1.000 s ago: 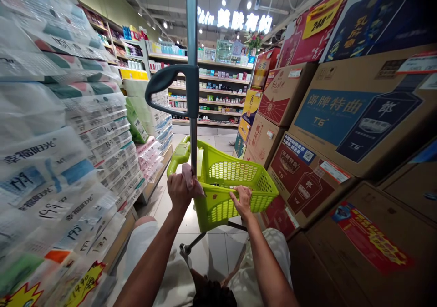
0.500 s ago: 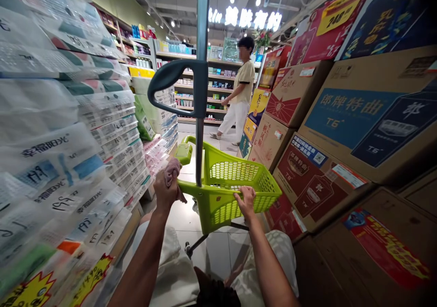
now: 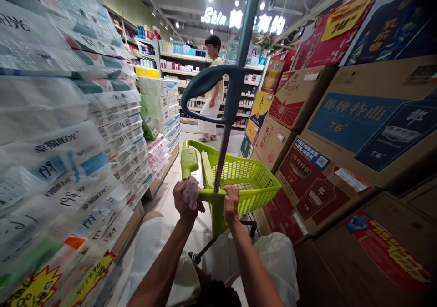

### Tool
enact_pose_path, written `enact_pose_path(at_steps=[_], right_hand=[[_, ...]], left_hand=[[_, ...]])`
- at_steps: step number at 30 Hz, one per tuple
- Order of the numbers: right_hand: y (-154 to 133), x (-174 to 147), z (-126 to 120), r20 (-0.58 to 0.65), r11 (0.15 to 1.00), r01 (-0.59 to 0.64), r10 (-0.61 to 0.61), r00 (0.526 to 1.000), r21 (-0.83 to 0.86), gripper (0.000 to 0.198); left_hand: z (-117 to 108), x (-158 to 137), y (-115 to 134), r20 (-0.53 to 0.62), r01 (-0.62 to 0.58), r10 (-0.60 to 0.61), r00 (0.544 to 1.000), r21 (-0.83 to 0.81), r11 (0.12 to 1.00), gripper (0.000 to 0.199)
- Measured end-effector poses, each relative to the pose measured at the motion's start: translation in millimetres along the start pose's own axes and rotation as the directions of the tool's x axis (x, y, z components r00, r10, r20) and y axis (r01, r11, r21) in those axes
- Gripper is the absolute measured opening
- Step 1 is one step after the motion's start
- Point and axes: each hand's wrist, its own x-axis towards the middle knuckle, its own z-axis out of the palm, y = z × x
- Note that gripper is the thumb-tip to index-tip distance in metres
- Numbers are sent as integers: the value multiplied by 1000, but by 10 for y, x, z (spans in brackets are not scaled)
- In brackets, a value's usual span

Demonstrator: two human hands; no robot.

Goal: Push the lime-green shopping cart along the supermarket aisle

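we have the green cart (image 3: 218, 223) just past our knees, on the pale tiled floor (image 3: 160, 202) of the aisle, and both our hands are on it. our left hand (image 3: 182, 202) is clamped around a bunched pinkish cloth (image 3: 192, 192), fingers closed, though the folds hide some of them, and the cloth sits against the corner of the cart's green bar (image 3: 209, 192). our right hand (image 3: 231, 203) has its fingers together, curled over the near rim just to the right of the metal pole (image 3: 223, 154). that pole stands up between our two hands, leaning right toward its top, and carries a dark loop handle (image 3: 235, 91). the lattice basket (image 3: 261, 201) stretches away to the right, near the stacked cartons (image 3: 363, 111). along our left side rise wrapped packs (image 3: 64, 145) with handwritten prices. farther off, behind the loop, a person (image 3: 215, 88) in a pale top and white trousers stands side-on before the shelves (image 3: 186, 57), beneath a lit sign (image 3: 215, 17).
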Motion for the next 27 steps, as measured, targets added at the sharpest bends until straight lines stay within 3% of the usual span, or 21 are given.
enact_pose_path(at_steps=[2, 3, 4, 6, 8, 9, 11, 13, 15, 16, 17, 19, 21, 22, 23, 25, 27], right_hand=[[19, 40, -44, -13, 997, -51, 51, 999, 50, 31], [50, 65, -73, -3, 996, -66, 66, 998, 62, 32], [86, 89, -99, 4, 995, -78, 78, 997, 66, 34], [148, 131, -131, 1, 994, -97, 97, 995, 56, 36], [183, 153, -136, -22, 993, -118, 118, 993, 33, 38], [191, 157, -132, -34, 992, -125, 126, 991, 21, 39], [197, 152, -120, -50, 992, -126, 126, 991, -1, 41], [201, 140, -108, -62, 993, -115, 114, 992, -23, 41], [205, 128, -95, -77, 993, -108, 105, 991, -42, 41], [207, 123, -87, -86, 993, -108, 104, 991, -48, 40], [207, 118, -77, -96, 993, -109, 104, 990, -52, 40], [201, 109, -53, -116, 992, -111, 104, 988, -62, 39], [190, 97, -29, -135, 990, -117, 106, 985, -73, 39], [185, 91, -20, -143, 990, -119, 107, 984, -78, 39], [182, 86, -14, -148, 990, -118, 105, 983, -81, 39], [183, 81, -11, -146, 991, -104, 91, 985, -82, 39], [192, 87, -19, -131, 992, -92, 80, 988, -87, 40]], left_hand=[[-71, 204, 31, 241, -133, 134, 961, -21, 991, 17], [-92, 341, 58, 403, -173, 171, 899, -31, 984, 17], [-97, 489, 99, 567, -188, 169, 806, -24, 982, 18], [-45, 771, 226, 825, -210, 65, 561, 66, 976, 21], [74, 991, 387, 931, -243, -72, 358, 167, 956, 24], [142, 1072, 466, 951, -263, -124, 281, 201, 944, 25], [261, 1177, 589, 968, -304, -182, 171, 227, 925, 29], [318, 1208, 638, 975, -336, -189, 116, 218, 916, 33], [304, 1151, 606, 976, -337, -169, 136, 206, 919, 34], [279, 1085, 565, 971, -320, -144, 190, 200, 926, 33], [246, 993, 514, 954, -293, -107, 278, 191, 937, 33], [177, 748, 404, 840, -235, 6, 542, 144, 961, 33], [119, 475, 315, 580, -210, 127, 804, 77, 975, 31], [95, 357, 288, 435, -214, 172, 884, 50, 975, 28], [73, 265, 274, 315, -223, 201, 927, 33, 974, 24], [31, 190, 280, 224, -235, 223, 949, 28, 972, 16], [-5, 270, 325, 368, -242, 208, 906, 48, 969, 15]])
